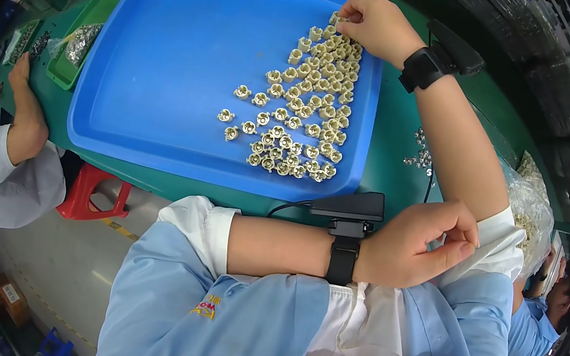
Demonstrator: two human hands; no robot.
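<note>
A large blue tray lies on the green table. Small cream-coloured, crown-shaped plastic parts cover its right side in loose rows, several with open ends up. My right hand reaches over the tray's far right corner. Its thumb and forefinger close on one such part, partly hidden by the fingers. Close to my body, my left hand is held in front of my right upper arm with thumb and forefinger tips together. Whatever may be between those tips is too small or hidden to make out.
A green tray with a clear bag of shiny parts stands left of the blue tray. Small metal pieces lie on the table at right, by a clear plastic bag. One person sits at left near a red stool, another at right.
</note>
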